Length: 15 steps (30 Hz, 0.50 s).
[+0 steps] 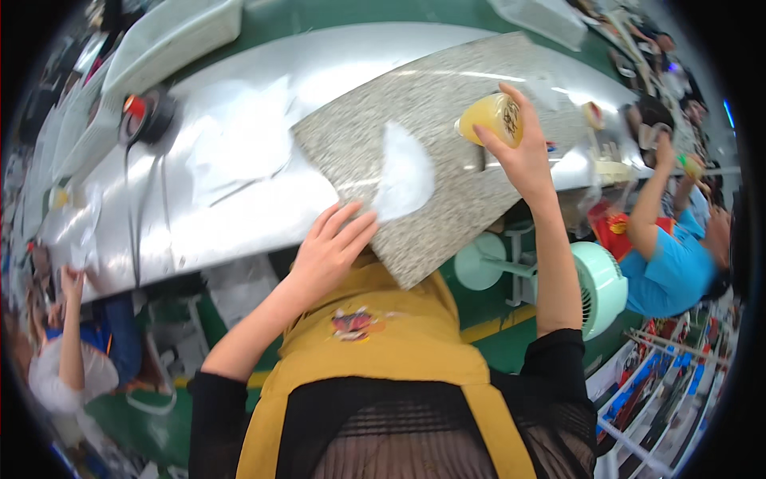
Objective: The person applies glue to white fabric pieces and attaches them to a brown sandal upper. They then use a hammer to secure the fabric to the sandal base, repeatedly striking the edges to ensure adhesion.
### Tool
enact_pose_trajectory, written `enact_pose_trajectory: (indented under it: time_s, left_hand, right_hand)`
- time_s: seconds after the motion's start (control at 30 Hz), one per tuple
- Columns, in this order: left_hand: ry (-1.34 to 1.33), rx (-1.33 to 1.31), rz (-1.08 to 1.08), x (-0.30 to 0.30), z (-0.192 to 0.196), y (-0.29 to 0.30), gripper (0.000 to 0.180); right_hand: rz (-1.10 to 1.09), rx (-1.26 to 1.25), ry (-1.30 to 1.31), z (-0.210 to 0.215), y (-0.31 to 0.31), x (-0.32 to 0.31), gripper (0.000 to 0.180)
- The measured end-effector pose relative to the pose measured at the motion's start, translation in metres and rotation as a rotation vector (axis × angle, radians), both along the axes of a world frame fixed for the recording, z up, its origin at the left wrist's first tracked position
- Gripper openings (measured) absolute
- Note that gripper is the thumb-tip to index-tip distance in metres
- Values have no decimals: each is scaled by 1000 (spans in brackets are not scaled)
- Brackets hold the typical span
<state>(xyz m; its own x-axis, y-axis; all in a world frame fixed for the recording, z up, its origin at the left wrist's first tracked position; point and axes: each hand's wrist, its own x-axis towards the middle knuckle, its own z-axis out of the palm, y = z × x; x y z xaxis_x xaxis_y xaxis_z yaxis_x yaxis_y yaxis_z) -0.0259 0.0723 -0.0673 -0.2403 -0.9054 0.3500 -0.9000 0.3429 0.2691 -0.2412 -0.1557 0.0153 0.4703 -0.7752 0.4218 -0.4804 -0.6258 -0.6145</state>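
Note:
My right hand (523, 156) is raised over the far right part of a speckled grey stone-pattern board (447, 96) and grips a round yellow tape roll (492, 116). Near the board's front edge my left hand (327, 247) rests with fingers spread, fingertips touching the edge of a clear plastic film piece (405, 174) that lies on the board. The board lies tilted on a shiny metal table (231, 215) and overhangs its near edge above my yellow apron (375, 335).
A black and red device (144, 116) with a cable sits at the table's left, with clear plastic sheets (239, 136) beside it. White trays (171, 36) stand behind. A mint fan (598, 287) stands at my right. One person in blue (670, 263) works on the right, another (72, 351) on the left.

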Motion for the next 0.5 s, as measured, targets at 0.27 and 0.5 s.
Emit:
enact_pose_trajectory:
  time_s: [0.27,0.5]
  left_hand:
    - [634,99,400,-8,4,16,24]
    - [1326,566,579,-21,0,7,18]
  right_hand:
    - [-439,-205,164,16,-164,-105,69]
    - [-474,-107,316,-34,-239,-118,77]
